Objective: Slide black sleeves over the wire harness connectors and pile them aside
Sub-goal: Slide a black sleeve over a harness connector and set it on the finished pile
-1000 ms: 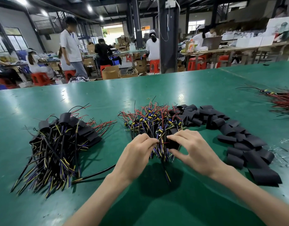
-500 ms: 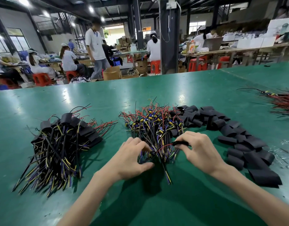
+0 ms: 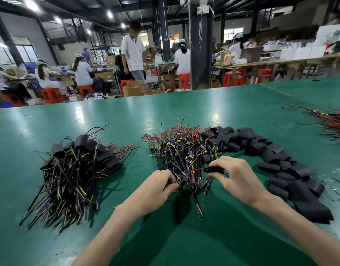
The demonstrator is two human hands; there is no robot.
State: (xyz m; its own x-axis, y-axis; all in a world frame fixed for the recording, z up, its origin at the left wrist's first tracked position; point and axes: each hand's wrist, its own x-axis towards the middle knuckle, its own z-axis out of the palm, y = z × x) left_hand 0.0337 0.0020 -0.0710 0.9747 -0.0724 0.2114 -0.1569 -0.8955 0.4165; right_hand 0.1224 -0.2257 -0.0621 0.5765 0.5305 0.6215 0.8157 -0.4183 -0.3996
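Here left hand (image 3: 155, 189) holds wires (image 3: 181, 164) (right hand (image 3: 236, 179): sleeve (image 3: 215, 169)).

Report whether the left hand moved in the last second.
Yes. Against the middle harness pile, the left hand has drawn back toward the person, away from the right hand.

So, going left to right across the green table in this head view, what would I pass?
Heap of wire harnesses wearing black sleeves → tangle of unsleeved harnesses with blue-and-yellow connectors → trail of loose flat black sleeves → bundle of red wires at the right edge.
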